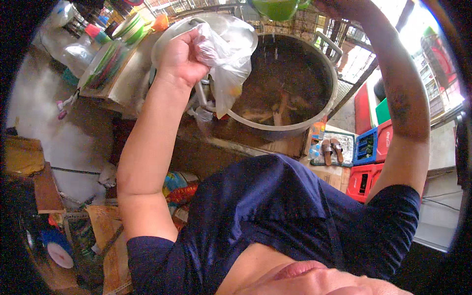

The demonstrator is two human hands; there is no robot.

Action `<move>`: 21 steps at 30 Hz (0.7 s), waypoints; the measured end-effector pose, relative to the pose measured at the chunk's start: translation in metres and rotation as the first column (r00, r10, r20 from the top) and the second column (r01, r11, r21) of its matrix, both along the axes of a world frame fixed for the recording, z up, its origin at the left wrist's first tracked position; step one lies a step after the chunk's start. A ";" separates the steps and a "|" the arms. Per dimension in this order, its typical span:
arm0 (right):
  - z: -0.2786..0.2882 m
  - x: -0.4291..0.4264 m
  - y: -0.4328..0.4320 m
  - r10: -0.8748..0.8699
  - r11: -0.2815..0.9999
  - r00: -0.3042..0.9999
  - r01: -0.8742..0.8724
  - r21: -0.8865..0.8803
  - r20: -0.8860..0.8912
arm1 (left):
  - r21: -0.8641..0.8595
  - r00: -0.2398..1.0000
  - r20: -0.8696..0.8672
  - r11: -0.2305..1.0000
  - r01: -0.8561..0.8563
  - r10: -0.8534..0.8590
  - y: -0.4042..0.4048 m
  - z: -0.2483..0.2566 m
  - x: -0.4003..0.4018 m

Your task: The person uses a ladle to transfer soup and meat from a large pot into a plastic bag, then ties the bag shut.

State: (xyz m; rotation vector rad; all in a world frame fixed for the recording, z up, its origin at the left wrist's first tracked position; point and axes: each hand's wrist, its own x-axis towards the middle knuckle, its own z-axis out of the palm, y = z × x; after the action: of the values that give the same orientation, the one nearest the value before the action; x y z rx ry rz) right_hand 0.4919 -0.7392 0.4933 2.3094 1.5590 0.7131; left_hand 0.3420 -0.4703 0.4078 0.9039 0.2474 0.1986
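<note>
My left hand [188, 59] grips the gathered top of a clear plastic bag [230, 70], which hangs at the pot's left rim. Something yellowish shows low in the bag. Behind that hand lies a round metal lid [173, 33]. A large metal pot [284, 127] holds dark brown liquid [291, 70] with pale, stick-like pieces in it. My right hand [330, 8], partly cut off by the top edge, is at the handle of a green plastic dipper [274, 9]. The dipper is up over the pot's far side, and drops fall beneath it.
At left, a wooden table [123, 81] bears stacked green-and-white plates [129, 27] and bagged utensils [101, 68]. Brown sandals [332, 151] rest on a mat to the right, near red crates [359, 180] and a blue crate [365, 147]. Colourful packets [180, 188] lie below my left arm.
</note>
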 end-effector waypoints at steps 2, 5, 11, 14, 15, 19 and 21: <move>0.002 -0.021 0.004 0.053 0.993 0.996 -0.045 0.109 -0.073 | -0.006 1.000 -0.004 1.000 -0.004 0.004 -0.003 -0.001 0.002; -0.003 -0.030 0.015 0.340 0.890 0.772 -0.081 0.448 -0.536 | -0.060 0.990 0.029 0.988 0.140 -0.139 0.016 -0.006 0.006; -0.077 0.056 0.074 0.352 0.928 -0.465 0.284 0.240 -0.812 | 0.015 0.997 -0.027 0.997 -0.074 0.075 -0.010 0.007 0.001; -0.074 -0.029 0.094 0.440 0.853 -0.222 0.406 0.328 -0.870 | 0.090 0.988 -0.027 0.985 -0.147 0.150 0.001 0.012 -0.020; -0.075 -0.029 0.094 0.415 0.861 -0.215 0.406 0.306 -0.884 | 0.106 0.988 -0.023 0.983 -0.148 0.151 0.004 0.011 -0.018; -0.081 -0.029 0.097 0.312 0.901 -0.091 0.344 0.264 -0.946 | 0.134 0.993 -0.026 0.985 -0.111 0.115 0.013 0.004 -0.009; -0.079 -0.035 0.103 0.261 0.929 0.020 0.266 0.257 -0.965 | 0.141 0.996 0.002 0.986 -0.088 0.088 0.023 -0.005 -0.005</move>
State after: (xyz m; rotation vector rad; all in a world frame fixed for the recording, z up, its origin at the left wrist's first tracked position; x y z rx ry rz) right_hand 0.4569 -0.6358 0.4140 3.3466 1.8612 -1.2879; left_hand 0.3374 -0.4470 0.4028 1.0347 0.2805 0.2988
